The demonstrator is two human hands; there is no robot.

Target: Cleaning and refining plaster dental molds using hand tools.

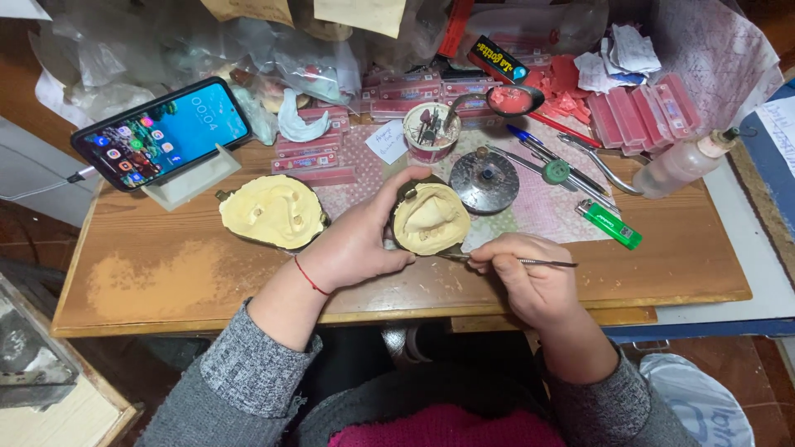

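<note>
My left hand [358, 242] grips a pale yellow plaster dental cast [431, 218] on the wooden work board [207, 273], thumb over its top edge. My right hand [528, 273] holds a thin metal carving tool [542, 262] like a pen, its tip touching the lower edge of that cast. A second yellow plaster cast [272, 210] lies to the left of my left hand, apart from it.
A phone [161, 132] leans on a stand at the back left. Behind the casts stand a small cup of burs [431, 131], a round metal disc [484, 180], a spoon with pink wax [513, 99], pens, pliers, a green lighter [609, 223], pink boxes and a squeeze bottle [683, 165].
</note>
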